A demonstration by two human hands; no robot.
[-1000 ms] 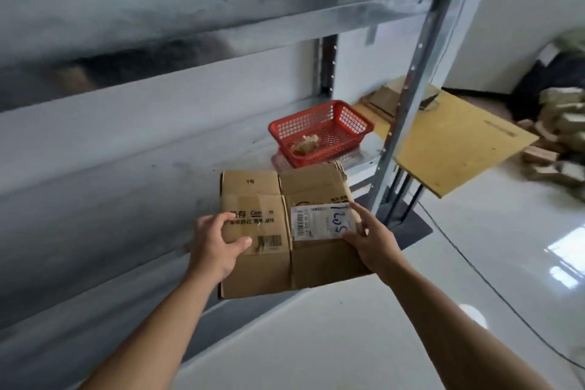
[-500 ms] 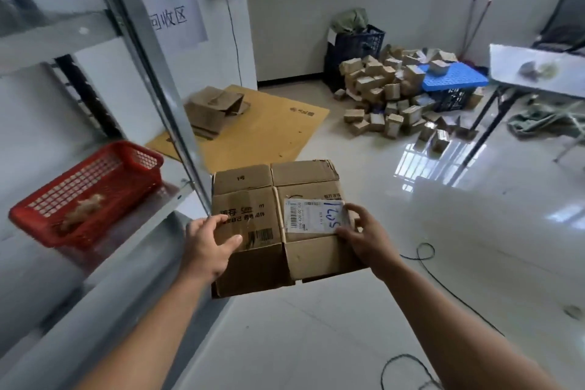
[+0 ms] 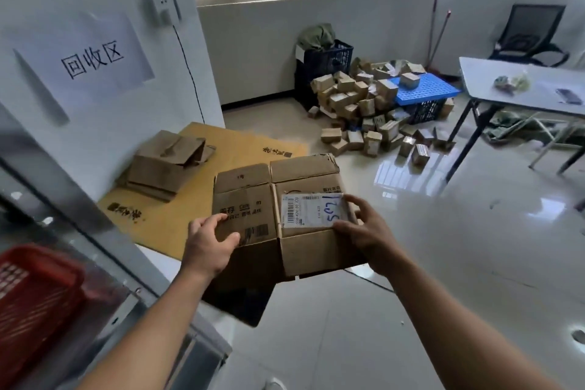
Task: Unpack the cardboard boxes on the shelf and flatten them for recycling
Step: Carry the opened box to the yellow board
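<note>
**Flattened box held in both hands above the floor**

The person is holding a flattened cardboard box (image 3: 278, 215) out in front of the body, in the air over the glossy floor (image 3: 443, 263) and clear of the metal shelf (image 3: 95, 263) at the lower left. The left hand (image 3: 210, 245) is clamping the box's left edge, thumb lying across the printed panel and fingers curled underneath. The right hand (image 3: 364, 233) is gripping the right edge, thumb pressing on the white shipping label (image 3: 308, 210) and fingertips resting along the label's upper right corner. The box is lying nearly flat, tilted slightly away from the camera, with its flaps spread at the far and near ends.

Beyond the box, a large cardboard sheet (image 3: 221, 174) is lying on the floor against the wall, and a stack of flattened boxes (image 3: 164, 165) is sitting on its left part. A paper sign (image 3: 91, 58) is hanging on the wall above that stack. Further back, a heap of small boxes (image 3: 364, 111) is spreading across the floor beside a blue crate (image 3: 424, 90). A red basket (image 3: 34, 291) is sitting on the shelf at the lower left. A white tabletop (image 3: 506, 85) is standing at the right.
</note>
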